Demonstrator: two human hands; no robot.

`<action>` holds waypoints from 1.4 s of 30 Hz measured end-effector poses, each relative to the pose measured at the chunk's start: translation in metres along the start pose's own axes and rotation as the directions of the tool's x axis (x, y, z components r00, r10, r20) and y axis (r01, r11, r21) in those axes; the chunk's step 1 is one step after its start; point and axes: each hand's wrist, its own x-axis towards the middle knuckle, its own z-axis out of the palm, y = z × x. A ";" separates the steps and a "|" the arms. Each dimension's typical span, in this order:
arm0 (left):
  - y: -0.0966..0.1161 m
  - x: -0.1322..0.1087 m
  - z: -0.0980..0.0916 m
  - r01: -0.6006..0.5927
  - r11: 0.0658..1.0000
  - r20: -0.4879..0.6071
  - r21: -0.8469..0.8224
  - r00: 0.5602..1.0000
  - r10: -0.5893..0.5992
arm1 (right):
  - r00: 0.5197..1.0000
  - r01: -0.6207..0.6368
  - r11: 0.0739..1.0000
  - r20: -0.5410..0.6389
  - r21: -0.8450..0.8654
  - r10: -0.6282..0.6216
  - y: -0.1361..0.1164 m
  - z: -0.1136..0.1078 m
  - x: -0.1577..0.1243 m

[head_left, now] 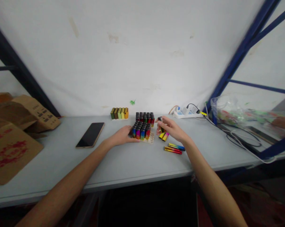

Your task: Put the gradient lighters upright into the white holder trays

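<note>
My left hand rests on the grey table, its fingers against the left side of a clear tray filled with several colourful lighters. My right hand is closed on a few yellow and pink lighters, held upright just right of that tray. Two more lighters lie flat on the table near my right wrist. A second full block of dark-topped lighters stands just behind the tray.
A row of yellow-green lighters stands at the back. A black phone lies to the left, cardboard boxes further left. A power strip with cables and a plastic bag sit right, by a blue frame.
</note>
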 end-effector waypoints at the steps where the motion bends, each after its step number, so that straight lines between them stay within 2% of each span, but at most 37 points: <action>1: 0.000 0.000 0.000 0.002 1.000 0.000 0.008 1.000 -0.002 | 1.000 -0.020 1.000 -0.006 -0.003 0.020 0.002 0.003 0.001; 4: 0.000 0.000 0.001 0.014 0.998 0.008 0.065 1.000 -0.014 | 0.994 -0.087 0.996 -0.073 -0.028 0.085 0.014 0.011 0.006; 6: 0.000 0.000 0.000 0.015 0.995 0.023 0.100 1.000 -0.018 | 0.975 -0.090 0.988 -0.215 -0.123 0.063 0.024 0.014 0.011; 9: 0.002 0.001 -0.001 0.011 0.994 0.037 0.113 0.999 -0.015 | 0.897 -0.102 0.948 -0.441 -0.303 -0.044 0.034 0.013 0.015; 11: 0.003 0.000 -0.001 0.012 0.995 0.045 0.100 0.999 -0.016 | 0.859 -0.135 0.932 -0.508 -0.335 -0.058 0.036 0.011 0.016; 12: 0.004 0.000 -0.002 0.014 0.995 0.047 0.095 0.999 -0.019 | 0.855 -0.151 0.932 -0.516 -0.331 -0.044 0.036 0.011 0.015; 16: 0.004 0.000 -0.002 0.019 0.995 0.041 0.097 0.999 -0.023 | 0.864 -0.183 0.927 -0.504 -0.326 -0.007 0.033 0.016 0.015; 20: 0.005 0.000 -0.002 -0.002 0.995 0.048 0.097 0.999 -0.003 | 0.854 -0.217 0.893 -0.519 -0.395 -0.022 0.030 0.022 0.016; 30: 0.005 0.000 -0.002 0.014 0.994 0.022 0.111 1.000 -0.017 | 0.886 -0.204 0.860 -0.462 -0.468 -0.042 0.033 0.020 0.015; 34: 0.004 0.000 -0.001 0.008 0.993 0.033 0.121 0.999 -0.012 | 0.926 -0.143 0.873 -0.374 -0.467 -0.049 0.031 0.018 0.013; 38: 0.005 -0.001 -0.001 0.010 0.996 0.020 0.093 1.000 -0.012 | 0.978 -0.057 0.894 -0.206 -0.444 -0.040 0.028 0.017 0.012; 42: 0.006 -0.001 -0.002 -0.002 0.997 0.014 0.075 1.000 0.001 | 0.982 0.050 0.786 -0.114 -0.616 -0.152 0.021 0.020 0.011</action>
